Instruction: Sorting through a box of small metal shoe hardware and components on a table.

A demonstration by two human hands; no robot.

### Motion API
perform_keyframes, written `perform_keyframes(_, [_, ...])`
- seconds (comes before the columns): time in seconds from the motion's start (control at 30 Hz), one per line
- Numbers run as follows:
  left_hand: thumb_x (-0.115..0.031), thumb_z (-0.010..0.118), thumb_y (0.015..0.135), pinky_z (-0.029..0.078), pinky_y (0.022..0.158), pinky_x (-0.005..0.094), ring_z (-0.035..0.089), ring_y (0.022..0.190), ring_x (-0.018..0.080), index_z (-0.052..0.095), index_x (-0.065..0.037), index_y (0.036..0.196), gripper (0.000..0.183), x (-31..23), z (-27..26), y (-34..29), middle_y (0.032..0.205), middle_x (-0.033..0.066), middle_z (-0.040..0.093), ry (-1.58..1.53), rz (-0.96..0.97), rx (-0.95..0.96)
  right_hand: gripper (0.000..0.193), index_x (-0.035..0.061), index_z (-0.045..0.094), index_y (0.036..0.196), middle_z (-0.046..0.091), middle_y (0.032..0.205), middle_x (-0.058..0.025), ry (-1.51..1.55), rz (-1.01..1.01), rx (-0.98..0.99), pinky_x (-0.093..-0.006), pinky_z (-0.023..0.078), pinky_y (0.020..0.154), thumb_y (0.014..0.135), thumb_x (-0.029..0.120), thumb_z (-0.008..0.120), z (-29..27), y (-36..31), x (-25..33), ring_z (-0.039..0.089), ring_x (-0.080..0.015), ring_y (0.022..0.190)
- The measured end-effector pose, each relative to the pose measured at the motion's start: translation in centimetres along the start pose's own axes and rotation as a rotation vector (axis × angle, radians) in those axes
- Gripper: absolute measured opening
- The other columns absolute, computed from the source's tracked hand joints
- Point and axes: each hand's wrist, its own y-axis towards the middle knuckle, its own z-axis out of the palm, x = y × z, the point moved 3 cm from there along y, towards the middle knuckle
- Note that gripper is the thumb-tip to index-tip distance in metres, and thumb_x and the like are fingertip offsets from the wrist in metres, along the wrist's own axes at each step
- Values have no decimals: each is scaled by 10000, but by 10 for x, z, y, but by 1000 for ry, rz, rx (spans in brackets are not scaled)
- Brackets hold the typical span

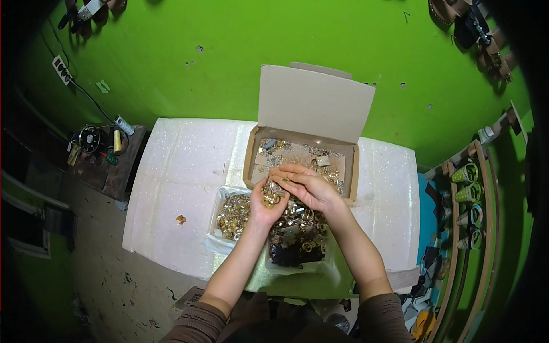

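My left hand [269, 208] is cupped palm-up around a small heap of shiny gold and silver metal pieces [271, 194]. Over that heap bends my right hand [310, 187], its fingers closed together by the left fingertips; what they pinch, if anything, is too small to tell. Both hands hover at the front edge of an open cardboard box [250, 154] with loose small metal pieces inside. Below them is a clear plastic container [320, 266] of larger metal fittings and dark pieces. Left of it, a bag-lined tray [213, 231] holds many small gold and silver pieces.
A sparkly white table [171, 188] carries everything, with a small orange-brown scrap [180, 219] on its left. A side stand [114, 171] with thread spools is at far left. On the right, a wooden rack [486, 200] holds green sandals [469, 192].
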Motion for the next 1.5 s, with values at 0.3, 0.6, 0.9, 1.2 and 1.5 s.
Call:
perform_keyframes(0.3, [-118,402,851,411,902,377,526,936,245,528,-1,968,208,-76,-19,-49,967,143,551,-245,-3,198,326,-140,323,1162,417,1159,-284,170,-83,-24,-308,435,919,856,-31,348,27,-5,-21,466,-314,1080])
perform_keyframes(0.6, [-106,414,844,423,895,361,523,948,231,542,4,959,204,-109,-77,-83,957,136,557,-198,-79,101,393,-161,263,1192,382,1189,-279,322,-50,-133,-330,410,945,811,-76,312,32,-20,-104,438,-324,1108])
perform_keyframes(0.9, [-110,401,854,432,876,359,543,914,224,548,-2,933,199,-107,-118,-86,927,122,578,-65,-198,41,353,-159,308,1180,412,1173,-259,349,-29,-226,-296,411,941,834,-91,292,37,-34,-182,461,-286,1088])
perform_keyframes(1.2, [-122,404,854,424,882,363,539,924,230,550,-9,952,209,-111,-129,-87,943,117,572,-27,-265,40,340,-115,331,1191,436,1166,-237,416,-148,-343,-272,447,897,855,-64,322,34,-43,-204,485,-276,1068])
perform_keyframes(1.5, [-121,391,852,420,887,368,534,936,238,533,2,972,223,-130,-128,-92,951,128,566,-59,-262,87,347,-126,312,1197,417,1165,-242,475,-147,-426,-306,445,904,858,-54,297,50,-39,-208,488,-281,1051])
